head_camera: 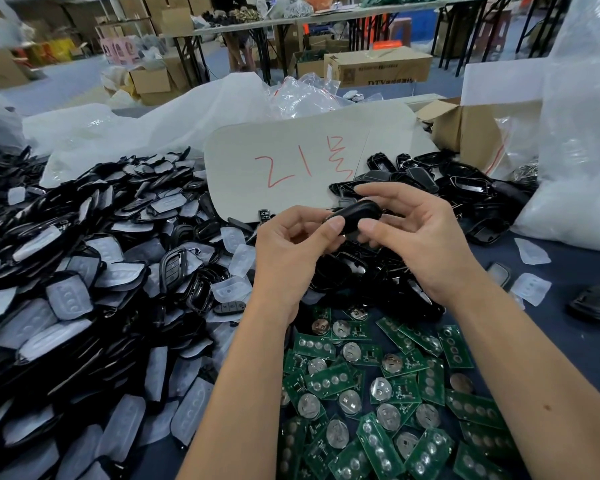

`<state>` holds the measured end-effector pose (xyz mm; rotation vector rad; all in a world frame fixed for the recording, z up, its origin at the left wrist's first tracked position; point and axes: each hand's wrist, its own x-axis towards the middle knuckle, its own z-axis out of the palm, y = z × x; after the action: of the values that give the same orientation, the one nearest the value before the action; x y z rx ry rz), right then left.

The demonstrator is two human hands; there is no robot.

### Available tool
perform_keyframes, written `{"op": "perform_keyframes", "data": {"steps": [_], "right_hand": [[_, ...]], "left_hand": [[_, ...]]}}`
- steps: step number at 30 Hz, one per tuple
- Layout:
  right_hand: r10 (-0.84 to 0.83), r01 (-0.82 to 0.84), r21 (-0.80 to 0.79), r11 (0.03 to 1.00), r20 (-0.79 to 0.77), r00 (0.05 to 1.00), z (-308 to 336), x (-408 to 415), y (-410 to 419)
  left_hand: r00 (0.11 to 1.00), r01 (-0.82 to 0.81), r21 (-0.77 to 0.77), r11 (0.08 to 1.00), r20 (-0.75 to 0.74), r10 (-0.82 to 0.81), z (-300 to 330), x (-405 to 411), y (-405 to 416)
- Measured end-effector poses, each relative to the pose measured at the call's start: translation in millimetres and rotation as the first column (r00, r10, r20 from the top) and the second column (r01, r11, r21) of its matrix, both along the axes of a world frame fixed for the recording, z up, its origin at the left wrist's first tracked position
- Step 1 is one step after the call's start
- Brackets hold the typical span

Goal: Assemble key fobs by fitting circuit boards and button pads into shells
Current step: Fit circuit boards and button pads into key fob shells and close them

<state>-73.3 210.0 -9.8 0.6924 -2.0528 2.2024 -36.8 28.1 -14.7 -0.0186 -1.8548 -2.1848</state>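
Both hands hold one black key fob shell (355,213) above the table's middle. My left hand (291,251) grips its left end with the thumb on top. My right hand (420,237) pinches its right side, thumb on the near edge and forefinger over the far edge. Green circuit boards (378,393) with round battery clips lie heaped below my wrists. A big pile of black front shells with translucent button pads (84,289) fills the left. More glossy black shell halves (447,188) are piled behind my right hand.
A pale board (291,161) with red writing leans behind the hands. A brown carton (471,129) and white plastic bags (575,150) stand at the right. Loose pads (530,287) and a black shell (596,301) lie on the blue table at the right.
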Motion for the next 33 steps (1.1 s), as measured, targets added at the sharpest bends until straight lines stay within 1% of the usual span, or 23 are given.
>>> {"op": "perform_keyframes", "data": {"steps": [4, 6, 9, 12, 14, 20, 24, 33], "right_hand": [[0.036, -0.036, 0.053, 0.998, -0.007, 0.999, -2.1, 0.9, -3.8], [0.019, -0.020, 0.074, 0.997, 0.006, 1.000, -3.0, 0.9, -5.2], [0.015, -0.017, 0.074, 0.997, 0.028, 1.000, -1.9, 0.2, -4.1], [0.027, -0.029, 0.044, 0.999, 0.046, 0.999, 0.1, 0.0, -2.0], [0.058, -0.060, 0.019, 0.998, 0.068, 0.996, 1.4, 0.4, -0.9], [0.134, -0.123, -0.074, 0.990, 0.158, 0.978, 1.7, -0.1, 1.0], [0.160, -0.151, -0.067, 0.986, 0.153, 0.975, 1.2, 0.4, 2.6], [0.156, -0.153, -0.032, 0.988, 0.138, 0.978, 1.3, 0.1, 4.1]], "left_hand": [[0.999, -0.007, 0.067, 0.998, 0.049, 0.003, 1.9, 0.4, -1.6], [0.997, -0.003, 0.106, 0.994, 0.073, -0.005, 2.5, 0.2, -2.0], [0.994, 0.072, 0.168, 0.983, 0.066, -0.084, 3.9, 0.7, -3.4], [0.981, 0.192, 0.129, 0.973, 0.011, -0.195, 3.1, 2.5, -4.7], [0.976, 0.217, 0.105, 0.971, -0.009, -0.217, 2.7, 3.0, -4.3], [0.978, 0.207, 0.039, 0.978, -0.038, -0.206, 3.5, 4.2, -6.0], [0.983, 0.182, 0.013, 0.983, -0.040, -0.182, 4.9, 4.9, -5.1], [0.986, 0.158, -0.039, 0.987, -0.055, -0.160, 2.8, 3.4, -7.4]]}}
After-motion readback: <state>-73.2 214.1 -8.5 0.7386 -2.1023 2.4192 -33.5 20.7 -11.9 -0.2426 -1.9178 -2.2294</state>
